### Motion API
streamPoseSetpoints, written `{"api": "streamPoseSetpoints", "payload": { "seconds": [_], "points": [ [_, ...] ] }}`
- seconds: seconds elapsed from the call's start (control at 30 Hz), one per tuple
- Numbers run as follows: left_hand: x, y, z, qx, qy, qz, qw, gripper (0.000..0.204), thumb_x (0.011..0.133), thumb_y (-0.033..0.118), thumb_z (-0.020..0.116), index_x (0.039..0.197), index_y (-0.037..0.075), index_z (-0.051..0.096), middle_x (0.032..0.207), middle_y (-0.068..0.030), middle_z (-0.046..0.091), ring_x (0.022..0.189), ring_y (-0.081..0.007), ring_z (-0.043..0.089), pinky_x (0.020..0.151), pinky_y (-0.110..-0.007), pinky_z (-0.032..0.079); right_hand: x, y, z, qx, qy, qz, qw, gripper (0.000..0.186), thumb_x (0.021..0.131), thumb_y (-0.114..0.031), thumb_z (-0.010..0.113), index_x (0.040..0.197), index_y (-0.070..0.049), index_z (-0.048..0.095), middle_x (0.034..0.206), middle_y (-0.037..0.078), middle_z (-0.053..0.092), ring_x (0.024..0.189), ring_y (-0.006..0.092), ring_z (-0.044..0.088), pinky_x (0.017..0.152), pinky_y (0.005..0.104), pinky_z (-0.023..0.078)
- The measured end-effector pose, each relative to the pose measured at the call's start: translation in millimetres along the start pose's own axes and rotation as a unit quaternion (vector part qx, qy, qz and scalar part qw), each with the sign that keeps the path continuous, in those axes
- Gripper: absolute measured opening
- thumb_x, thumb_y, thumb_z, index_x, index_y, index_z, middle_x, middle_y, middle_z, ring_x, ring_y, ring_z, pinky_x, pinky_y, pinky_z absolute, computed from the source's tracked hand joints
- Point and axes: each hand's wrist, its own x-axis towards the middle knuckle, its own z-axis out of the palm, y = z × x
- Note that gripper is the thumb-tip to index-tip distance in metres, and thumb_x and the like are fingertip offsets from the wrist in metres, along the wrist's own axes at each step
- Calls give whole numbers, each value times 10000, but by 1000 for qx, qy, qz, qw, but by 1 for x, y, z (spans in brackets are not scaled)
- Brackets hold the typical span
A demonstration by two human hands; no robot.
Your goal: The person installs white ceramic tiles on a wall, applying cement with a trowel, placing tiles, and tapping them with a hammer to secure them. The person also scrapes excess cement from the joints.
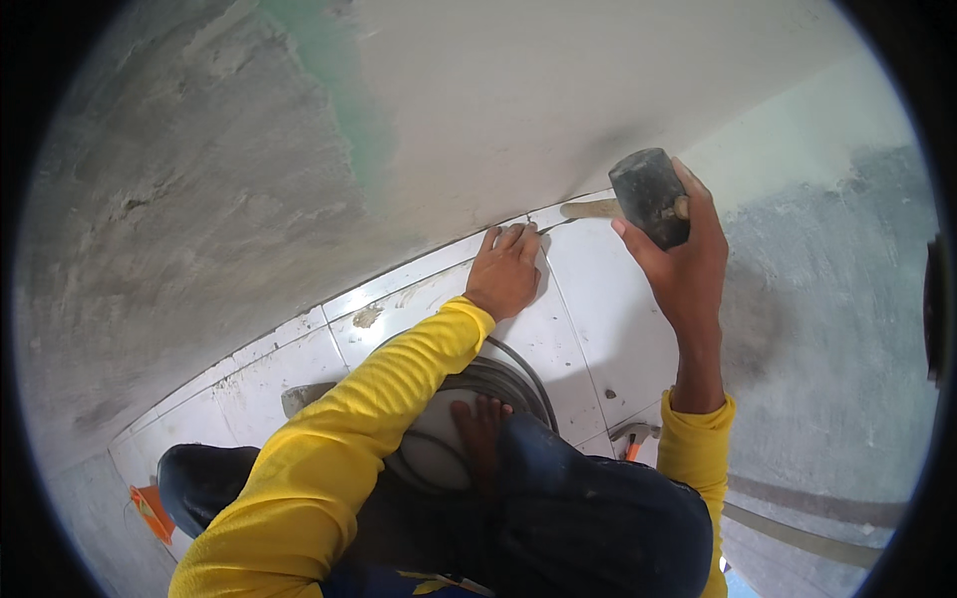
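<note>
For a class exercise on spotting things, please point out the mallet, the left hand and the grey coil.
Mallet [646, 194]: head camera view, on the side of its black head.
Left hand [506, 271]: head camera view, on its back.
Grey coil [513, 382]: head camera view, on its bundled loops.

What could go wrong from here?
Left hand rests on the white tiles close to the rubber mallet; a stray knock could hurt that hand.
Right hand grips the mallet by its head, so control might suffer.
Coiled cable or hose lies by the bare foot and might snag it.
</note>
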Motion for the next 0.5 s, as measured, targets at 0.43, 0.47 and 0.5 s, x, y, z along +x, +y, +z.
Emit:
{"api": "streamPoseSetpoints", "payload": {
  "seconds": [0.43, 0.47, 0.5],
  "points": [
    [-1, -3, -9, 52, -59, 5, 997, 666, 1038, 281, 587, 1593, -63, 458, 1644, -194, 547, 1542, -321, 469, 1341, -523, 228, 4, -18, 6, 17, -3, -13, 1000, 849, 810, -226, 977, 1511, -35, 538, 1411, 219, 668, 1241, 383, 713, 1007, 451, 599],
    [1, -4, -9, 49, -62, 4, 997, 671, 1037, 281, 589, 1596, -64, 454, 1648, -196, 542, 1542, -321, 468, 1341, -525, 228, 4, -17, 7, 18, -3, -13, 1000, 850, 806, -223, 979, 1510, -36, 539, 1413, 219, 667, 1242, 385, 712, 1008, 451, 599],
    [0, -4, -8, 46, -62, 6, 997, 677, 1036, 282, 591, 1599, -66, 450, 1651, -198, 537, 1542, -321, 468, 1341, -527, 228, 4, -17, 8, 13, -26, -11, 1000, 852, 803, -221, 982, 1508, -36, 541, 1415, 219, 667, 1242, 388, 711, 1009, 451, 599]
  ]
}}
